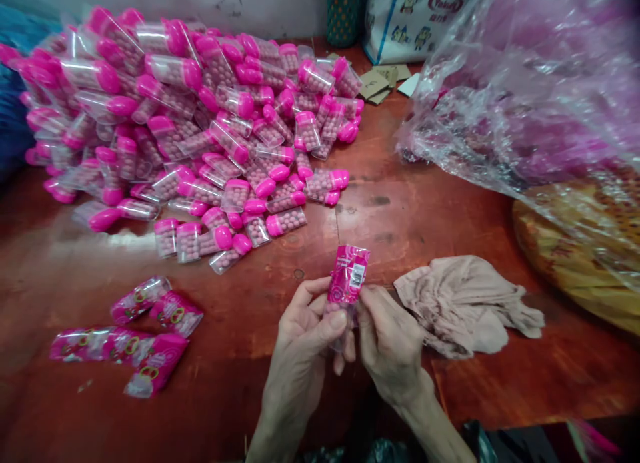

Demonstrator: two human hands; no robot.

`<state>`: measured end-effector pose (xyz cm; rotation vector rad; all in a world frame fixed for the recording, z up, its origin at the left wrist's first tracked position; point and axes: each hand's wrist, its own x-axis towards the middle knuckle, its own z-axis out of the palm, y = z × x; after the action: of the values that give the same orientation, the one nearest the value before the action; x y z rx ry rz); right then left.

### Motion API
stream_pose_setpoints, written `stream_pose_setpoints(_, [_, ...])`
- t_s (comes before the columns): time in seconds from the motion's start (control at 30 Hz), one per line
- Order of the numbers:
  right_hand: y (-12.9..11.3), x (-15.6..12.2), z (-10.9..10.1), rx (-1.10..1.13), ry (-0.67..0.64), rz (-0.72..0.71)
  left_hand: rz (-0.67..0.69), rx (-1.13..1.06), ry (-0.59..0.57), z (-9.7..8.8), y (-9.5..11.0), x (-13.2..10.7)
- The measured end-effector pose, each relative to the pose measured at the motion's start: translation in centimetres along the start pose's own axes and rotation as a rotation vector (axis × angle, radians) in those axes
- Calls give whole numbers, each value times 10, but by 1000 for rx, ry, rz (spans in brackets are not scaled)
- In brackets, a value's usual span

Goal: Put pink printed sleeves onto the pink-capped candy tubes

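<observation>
My left hand (313,323) is closed round a small clear candy container with a pink printed sleeve (349,273) over its upper part. The sleeve carries a barcode, and pale pink candy balls show below it. On the other side my right hand (390,336) pinches the lower right edge of the same container; its fingertips are partly hidden. Further left lie several sleeved candy containers (131,343). Behind them spreads a large heap of unsleeved clear containers with bright pink caps (220,133), filled with pink balls.
A crumpled beige cloth (467,306) lies right of my hands. At the right, a clear plastic bag with pink contents (530,96) rests over a yellow-brown round tray (565,256). Cardboard pieces (377,84) and a white printed bag (413,23) are at the back of the red-brown table (240,389).
</observation>
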<state>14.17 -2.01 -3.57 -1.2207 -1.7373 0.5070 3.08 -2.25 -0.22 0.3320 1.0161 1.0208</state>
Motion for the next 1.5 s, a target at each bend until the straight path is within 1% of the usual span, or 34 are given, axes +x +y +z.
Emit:
stream_pose_setpoints(0.07, [-1,-1,-5,49,-23,121,-21,-40,-3,1,-3,-1])
stream_pose_setpoints(0.2, [-5,-3,-14,275,-49,418,2,-61,31,4,-7,-3])
stream_pose_setpoints(0.33, [-14,-2,-14,471,18,600,100,8,85,6,-10,-7])
stream_pose_setpoints(0.43, [-22,-1,-9,774,28,770,196,45,125,10,-15,-12])
stream_pose_setpoints(0.5, [-27,-3,-6,946,17,820,217,40,138,13,-18,-16])
stream_pose_setpoints(0.53, [-29,-4,-5,974,17,824,211,30,142,14,-20,-18])
stream_pose_setpoints(0.6, [-34,-8,-4,926,14,799,178,-4,144,15,-21,-22])
stream_pose_setpoints(0.73, [-40,-14,-4,756,32,674,151,-65,122,13,-17,-26])
stream_pose_setpoints(0.83, [-40,-13,-7,662,74,578,153,-44,86,12,-13,-26])
stream_pose_setpoints(0.9, [-37,-11,-11,555,87,497,140,-15,58,14,-12,-24])
stream_pose_setpoints(0.97, [-33,-7,-16,410,82,346,125,17,35,14,-12,-22])
stream_pose_setpoints(1.1, [-24,-1,-26,70,54,-65,94,77,16,11,-10,-18])
stream_pose_setpoints(1.17, [-21,2,-29,-62,-2,-168,66,104,-9,8,-7,-17])
stream_pose_setpoints(1.27, [-20,5,-32,-173,-110,-206,33,152,-48,4,-3,-16])
stream_pose_setpoints(1.33, [-20,6,-32,-220,-151,-216,27,170,-52,3,-1,-14])
stream_pose_setpoints(1.4, [-20,6,-30,-265,-159,-221,22,165,-48,3,0,-13])
stream_pose_setpoints(1.5, [-18,4,-24,-297,-104,-188,11,133,-43,5,-1,-11])
